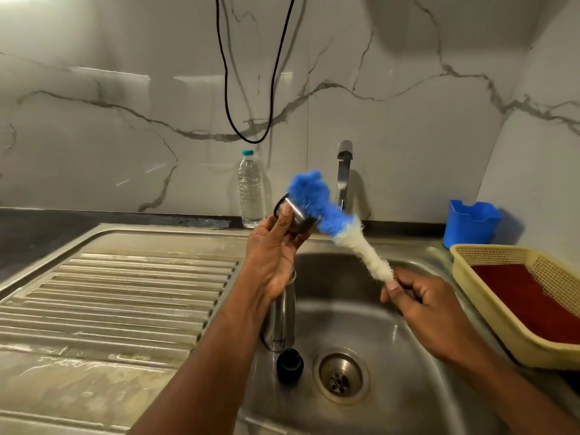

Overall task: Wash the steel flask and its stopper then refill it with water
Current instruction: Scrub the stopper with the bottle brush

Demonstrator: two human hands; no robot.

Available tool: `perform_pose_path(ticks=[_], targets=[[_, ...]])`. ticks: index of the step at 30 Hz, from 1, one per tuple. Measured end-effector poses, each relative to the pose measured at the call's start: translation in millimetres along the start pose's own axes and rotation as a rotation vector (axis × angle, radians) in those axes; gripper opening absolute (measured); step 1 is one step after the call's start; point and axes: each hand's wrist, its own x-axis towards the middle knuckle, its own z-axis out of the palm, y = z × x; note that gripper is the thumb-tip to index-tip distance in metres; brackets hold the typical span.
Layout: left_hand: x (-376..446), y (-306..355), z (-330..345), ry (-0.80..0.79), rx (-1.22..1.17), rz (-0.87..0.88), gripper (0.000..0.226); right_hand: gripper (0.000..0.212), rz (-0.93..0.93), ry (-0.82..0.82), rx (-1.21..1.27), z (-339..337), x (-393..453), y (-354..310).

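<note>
My left hand (273, 249) holds a steel cap (299, 219) with a black loop above the sink basin. My right hand (420, 304) pinches the handle end of a bottle brush (332, 221), whose blue bristle head presses against the cap's open side. The steel flask (281, 318) stands upright in the sink (392, 340), partly hidden behind my left wrist. A black stopper (290, 365) rests on the sink floor just in front of the flask, left of the drain (340, 376).
A tap (344, 174) rises behind the basin; no water runs from it. A plastic water bottle (251, 189) stands by the wall. A blue holder (470, 224) and a yellow basket (502, 315) sit at the right. The ribbed drainboard (125, 296) lies left.
</note>
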Motion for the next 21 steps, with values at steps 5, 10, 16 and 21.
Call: perform_pose_path(ticks=[5, 10, 16, 21], targets=[[0.3, -2.5, -2.5, 0.000, -0.011, -0.023, 0.035, 0.029, -0.042, -0.033, -0.023, 6.2, -3.5, -3.5], [-1.8, -2.4, -2.4, -0.013, 0.012, -0.035, 0.032, 0.030, -0.024, -0.019, -0.024, 6.9, -3.0, -1.2], [-3.9, -2.8, -1.5, -0.051, 0.043, -0.041, 0.044, 0.029, -0.007, 0.011, -0.018, 4.9, -1.7, -2.6], [-4.4, -1.4, -1.4, -0.028, 0.008, -0.045, 0.058, 0.029, 0.023, 0.003, -0.019, 4.4, -1.2, -1.7]])
